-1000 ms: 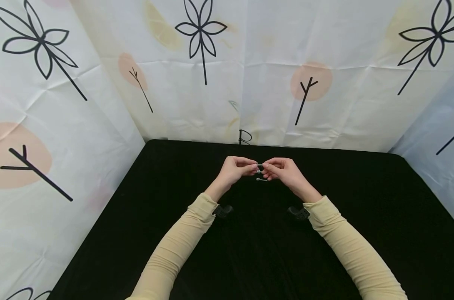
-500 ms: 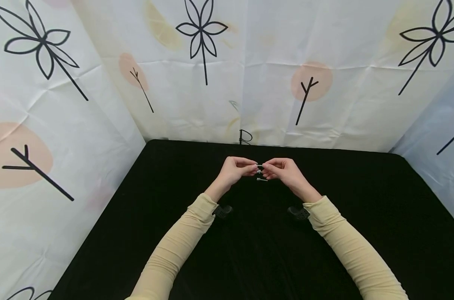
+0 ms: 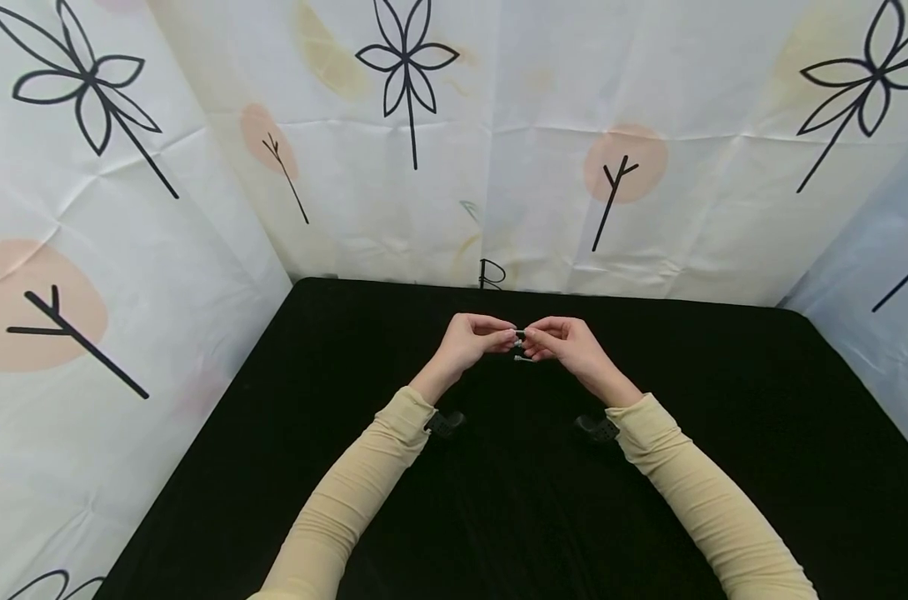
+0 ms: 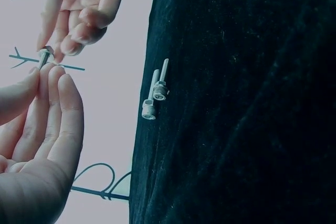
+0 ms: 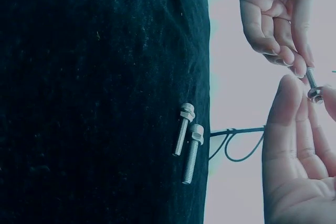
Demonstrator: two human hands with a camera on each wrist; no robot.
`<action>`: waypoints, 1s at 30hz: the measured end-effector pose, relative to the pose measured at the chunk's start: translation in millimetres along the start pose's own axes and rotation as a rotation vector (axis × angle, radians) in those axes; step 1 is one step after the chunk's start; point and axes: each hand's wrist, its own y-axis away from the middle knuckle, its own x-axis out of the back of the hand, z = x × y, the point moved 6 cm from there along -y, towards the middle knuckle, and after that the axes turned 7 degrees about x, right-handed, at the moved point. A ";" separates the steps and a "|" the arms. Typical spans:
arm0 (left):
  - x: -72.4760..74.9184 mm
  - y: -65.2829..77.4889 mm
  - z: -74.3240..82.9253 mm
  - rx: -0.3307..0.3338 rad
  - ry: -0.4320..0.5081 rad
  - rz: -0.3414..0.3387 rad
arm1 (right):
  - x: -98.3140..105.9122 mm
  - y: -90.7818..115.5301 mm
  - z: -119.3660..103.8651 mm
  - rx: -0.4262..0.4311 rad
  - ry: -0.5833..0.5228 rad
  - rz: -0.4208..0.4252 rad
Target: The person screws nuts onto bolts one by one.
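Between both hands a small metal bolt (image 5: 312,79) is held above the table. My left hand (image 3: 465,340) pinches its threaded shank between thumb and fingers. At the other end, where a nut (image 5: 315,95) sits, my right hand (image 3: 568,343) has its thumb and fingertips. Part of this end is hidden by the right thumb in the right wrist view. Below the hands, two more socket-head bolts (image 4: 149,109) (image 5: 192,156) lie side by side on the black cloth, each with a nut close under its head.
Black cloth (image 3: 514,500) covers the table, whose far edge runs just beyond the hands. White curtains (image 3: 544,92) with printed flowers and trees stand behind and at both sides. A dark wrist camera sits at each cuff (image 3: 446,423).
Both hands stay at the same spot with the bolt between them. The head view shifts very slightly.
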 end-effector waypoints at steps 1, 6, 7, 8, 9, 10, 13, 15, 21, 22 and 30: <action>-0.1 0.2 0.0 0.002 -0.001 0.000 | -0.2 0.1 0.4 -0.006 0.004 -0.003; -0.5 0.2 0.2 0.004 0.010 -0.006 | 1.0 1.4 -1.4 0.014 -0.041 0.008; -0.7 0.0 0.2 0.002 0.014 -0.009 | 1.4 1.6 -1.9 0.027 -0.046 0.008; -0.9 -0.1 0.4 0.001 0.016 -0.011 | 1.6 1.6 -2.0 0.034 -0.051 0.012; -1.1 -0.1 0.9 -0.001 0.015 -0.013 | 1.8 1.5 -2.1 0.042 -0.049 0.013; -1.3 -0.2 1.3 -0.004 0.014 -0.014 | 2.0 1.4 -1.7 0.042 -0.037 0.013; -2.4 -0.8 2.2 -0.010 0.010 -0.015 | 2.3 0.7 0.8 0.014 0.000 0.016; -3.2 -1.2 2.9 -0.015 0.007 -0.015 | 2.3 0.2 2.7 -0.015 0.019 0.013; -2.9 -2.4 2.0 -0.002 0.001 -0.002 | 4.9 -0.1 2.7 0.004 -0.014 0.003; -2.7 -2.6 1.9 -0.001 0.003 0.000 | 5.7 -0.1 2.0 0.019 -0.022 0.005; -3.3 -3.3 0.6 -0.003 0.011 -0.006 | 5.3 1.0 -0.4 -0.004 0.033 0.014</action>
